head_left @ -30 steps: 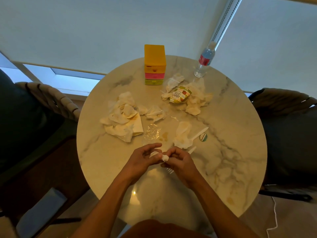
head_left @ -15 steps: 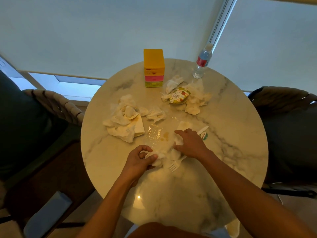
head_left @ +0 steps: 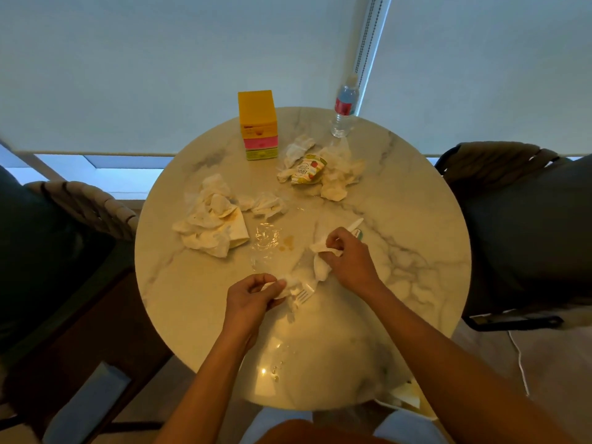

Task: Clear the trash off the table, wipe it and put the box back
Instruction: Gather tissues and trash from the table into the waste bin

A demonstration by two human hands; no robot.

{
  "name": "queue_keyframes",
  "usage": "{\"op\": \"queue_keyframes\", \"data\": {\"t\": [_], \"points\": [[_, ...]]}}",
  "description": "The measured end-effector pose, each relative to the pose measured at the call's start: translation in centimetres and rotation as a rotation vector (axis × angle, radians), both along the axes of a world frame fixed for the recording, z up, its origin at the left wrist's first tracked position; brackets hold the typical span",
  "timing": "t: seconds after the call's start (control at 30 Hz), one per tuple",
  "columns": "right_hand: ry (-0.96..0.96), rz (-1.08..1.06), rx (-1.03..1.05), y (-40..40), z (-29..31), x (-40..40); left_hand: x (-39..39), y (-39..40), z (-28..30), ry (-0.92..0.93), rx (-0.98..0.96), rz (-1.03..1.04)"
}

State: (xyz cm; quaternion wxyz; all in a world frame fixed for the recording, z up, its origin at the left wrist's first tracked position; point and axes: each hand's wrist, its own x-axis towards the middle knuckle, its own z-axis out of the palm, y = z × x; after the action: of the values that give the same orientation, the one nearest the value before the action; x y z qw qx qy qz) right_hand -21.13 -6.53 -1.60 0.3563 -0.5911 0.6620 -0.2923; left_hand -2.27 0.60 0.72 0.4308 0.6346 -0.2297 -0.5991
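Note:
On the round marble table [head_left: 416, 238] lie crumpled napkins: a big heap [head_left: 211, 224] at the left, a small wad [head_left: 267, 205] in the middle, and a pile [head_left: 339, 177] at the back around a printed paper cup [head_left: 308, 169]. My left hand [head_left: 256, 294] is shut on a small balled napkin [head_left: 286, 283] near the front. My right hand [head_left: 349, 257] pinches a white napkin [head_left: 322, 261] that hangs down to the table. A white plastic fork [head_left: 304, 293] lies between my hands. The yellow, pink and green box [head_left: 258, 125] stands at the back.
A water bottle [head_left: 344, 108] stands at the table's far edge. A clear plastic wrapper [head_left: 266, 238] and a brown stain [head_left: 288, 243] are mid-table. A white plastic knife [head_left: 354, 224] and a small round lid [head_left: 359, 233] lie beyond my right hand. Chairs flank the table left and right.
My hands have parted: the left keeps the balled napkin, the right reached forward and took hold of a second napkin, lifting it off the table.

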Motion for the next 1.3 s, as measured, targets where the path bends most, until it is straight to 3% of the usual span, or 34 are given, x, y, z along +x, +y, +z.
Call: {"op": "queue_keyframes", "data": {"t": [0.23, 0.6, 0.77, 0.93, 1.3], "points": [[-0.221, -0.259, -0.003, 6.7, 0.7, -9.9, -6.6, 2.6, 0.5, 0.193, 0.053, -0.060], [-0.126, -0.394, 0.263, 20.2, -5.1, -27.4, -23.9, 10.9, -3.1, 0.197, 0.131, -0.318], [0.006, -0.231, 0.326, 26.8, -11.9, -33.3, -30.8, 16.3, -9.8, 0.023, 0.146, -0.576], [0.108, -0.112, 0.438, 31.1, -22.4, -36.6, -34.6, 19.2, -19.7, -0.128, 0.281, -0.687], [0.241, 0.230, 0.506, 31.2, -41.1, -37.4, -38.1, 20.4, -40.6, -0.401, 0.354, -0.882]]}}
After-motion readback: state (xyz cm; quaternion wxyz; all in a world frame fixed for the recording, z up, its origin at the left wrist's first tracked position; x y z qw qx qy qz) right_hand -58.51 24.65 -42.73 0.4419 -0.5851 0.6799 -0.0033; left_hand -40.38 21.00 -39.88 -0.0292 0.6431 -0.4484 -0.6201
